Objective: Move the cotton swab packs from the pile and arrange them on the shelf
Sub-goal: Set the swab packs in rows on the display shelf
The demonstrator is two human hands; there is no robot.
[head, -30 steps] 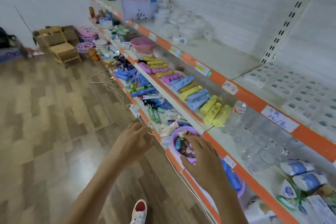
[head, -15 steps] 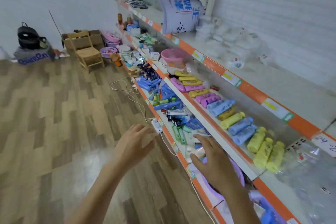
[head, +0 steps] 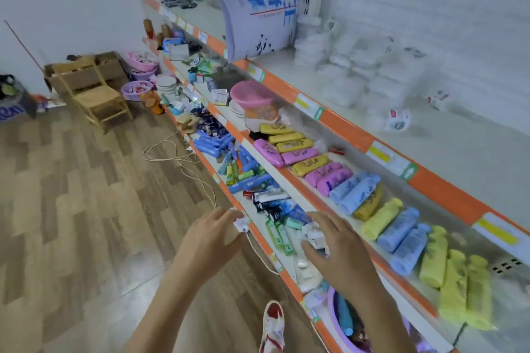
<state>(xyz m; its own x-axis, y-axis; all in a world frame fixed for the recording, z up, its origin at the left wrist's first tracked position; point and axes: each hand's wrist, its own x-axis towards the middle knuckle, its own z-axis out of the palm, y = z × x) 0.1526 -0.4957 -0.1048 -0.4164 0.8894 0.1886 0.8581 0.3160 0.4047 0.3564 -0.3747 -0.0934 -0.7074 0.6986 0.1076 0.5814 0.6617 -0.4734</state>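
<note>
Soft, even indoor light, no hard shadows; whole pic blurry w/ motion smear, wide-angle bending at edges.

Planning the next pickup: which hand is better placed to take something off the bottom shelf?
Right. The right hand is over the bottom shelf, fingers touching small packs; the left hand hovers over the floor.

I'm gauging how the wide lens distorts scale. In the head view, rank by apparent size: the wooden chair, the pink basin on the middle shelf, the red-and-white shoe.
1. Wooden chair.
2. Pink basin and red-and-white shoe: about alike; the shoe is much nearer the camera, so unranked.
</note>
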